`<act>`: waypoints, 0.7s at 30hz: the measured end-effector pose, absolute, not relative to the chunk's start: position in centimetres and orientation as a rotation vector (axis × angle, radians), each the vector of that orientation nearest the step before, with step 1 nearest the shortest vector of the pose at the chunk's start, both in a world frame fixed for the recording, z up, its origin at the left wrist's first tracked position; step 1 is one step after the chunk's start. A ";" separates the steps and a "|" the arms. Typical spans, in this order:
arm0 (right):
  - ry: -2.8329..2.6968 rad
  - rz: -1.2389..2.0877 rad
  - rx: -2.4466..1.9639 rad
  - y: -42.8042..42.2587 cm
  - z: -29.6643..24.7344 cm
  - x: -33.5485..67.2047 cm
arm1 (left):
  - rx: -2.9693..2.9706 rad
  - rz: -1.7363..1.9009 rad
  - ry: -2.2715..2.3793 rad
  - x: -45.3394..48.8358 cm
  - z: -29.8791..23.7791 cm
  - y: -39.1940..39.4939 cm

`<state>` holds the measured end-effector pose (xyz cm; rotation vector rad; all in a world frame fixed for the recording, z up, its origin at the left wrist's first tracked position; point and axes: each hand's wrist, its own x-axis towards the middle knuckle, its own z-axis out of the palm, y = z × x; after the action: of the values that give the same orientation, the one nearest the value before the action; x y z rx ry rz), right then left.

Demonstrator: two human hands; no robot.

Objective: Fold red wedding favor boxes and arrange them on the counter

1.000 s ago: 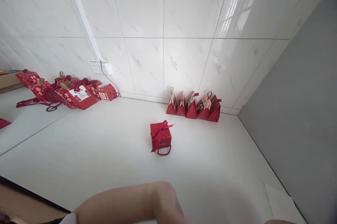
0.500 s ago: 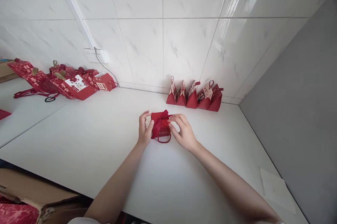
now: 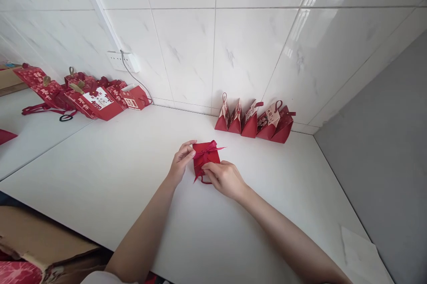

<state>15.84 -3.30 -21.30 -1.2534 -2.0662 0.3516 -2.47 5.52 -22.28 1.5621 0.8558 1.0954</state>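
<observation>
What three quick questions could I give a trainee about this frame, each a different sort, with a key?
1. True or false: the left hand is at the left side of the small red box.

2. Choose one. The fingertips of the right hand are:
A) on the wall socket
B) at the near part of the small red box
C) flat on the bare tabletop

3. Fill in the number: near the tiled wall, beyond the small red box, ___ pointed boxes stand in a row.

Key: 1. True. 2. B. 3. Five.
</observation>
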 end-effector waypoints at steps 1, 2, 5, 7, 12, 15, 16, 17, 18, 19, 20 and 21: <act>-2.004 0.508 -1.214 -3.5 -20.7 16.2 | 1.553 1.081 0.860 -2.5 -22.1 5.5; -1.945 0.659 -1.172 -3.7 -20.0 16.6 | 1.560 1.069 0.874 -2.6 -22.0 5.5; -1.836 0.986 -1.107 -4.2 -18.3 17.8 | 1.658 1.051 0.971 -2.7 -21.7 5.4; -1.807 1.111 -1.121 -4.3 -17.6 18.4 | 1.773 1.024 1.042 -2.8 -21.5 5.3; -1.839 1.217 -1.175 -4.2 -17.4 18.9 | 1.925 0.857 1.039 -3.0 -21.0 5.0; -1.948 1.261 -1.281 -4.1 -17.6 19.7 | 1.916 0.800 1.024 -3.1 -20.7 4.8; -1.984 1.327 -1.300 -4.1 -17.5 20.1 | 1.908 0.794 1.028 -3.2 -20.5 4.7; -2.012 1.410 -1.312 -4.1 -17.4 20.5 | 1.899 0.790 1.033 -3.2 -20.5 4.7; -2.028 1.484 -1.320 -4.2 -17.3 21.0 | 1.889 0.786 1.036 -3.3 -20.4 4.6; -2.029 1.517 -1.330 -4.2 -17.2 21.4 | 1.881 0.784 1.037 -3.3 -20.3 4.6; -2.013 1.491 -1.353 -4.1 -17.1 21.7 | 1.873 0.786 1.037 -3.3 -20.2 4.5; -1.979 1.399 -1.386 -4.0 -17.1 21.9 | 1.866 0.794 1.033 -3.3 -20.1 4.4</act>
<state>21.90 -4.01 -17.11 -1.3857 -1.9791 1.3989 -3.29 4.44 -20.07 1.8660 1.0333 0.7941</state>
